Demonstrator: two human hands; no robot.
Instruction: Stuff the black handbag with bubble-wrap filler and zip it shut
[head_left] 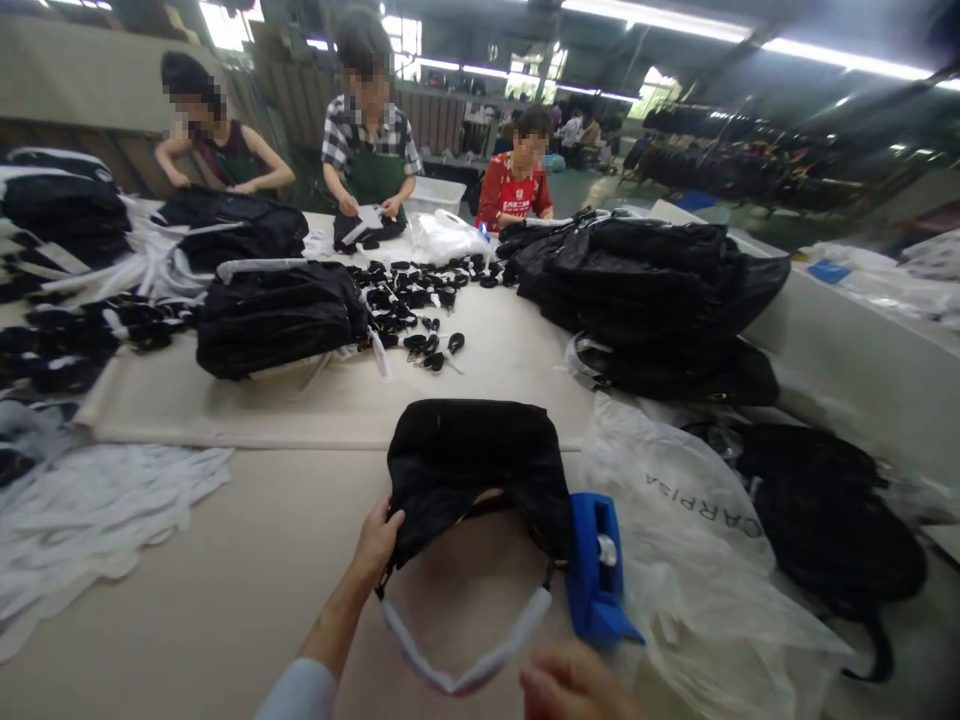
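A black shoulder bag (pixel 480 450) lies on the table in front of me. Its handle (pixel 454 683), wrapped in white padding, curves toward me. My left hand (pixel 379 540) grips the bag's left edge, thumb on top and the other fingers mostly hidden. Low in the view, my right hand (pixel 574 682) is smeared by motion, near the right end of the handle and apart from the bag; its fingers cannot be made out. A blue tape dispenser (pixel 596 570) stands against the bag's right side.
Clear plastic bags (pixel 690 540) cover the table's right side beside another black bag (pixel 832 520). White strips (pixel 97 530) spread at left. Stacked black bags (pixel 637 290), a black bag (pixel 281 320) and small black straps (pixel 412 290) lie farther back. Three co-workers (pixel 371 150) stand across the table.
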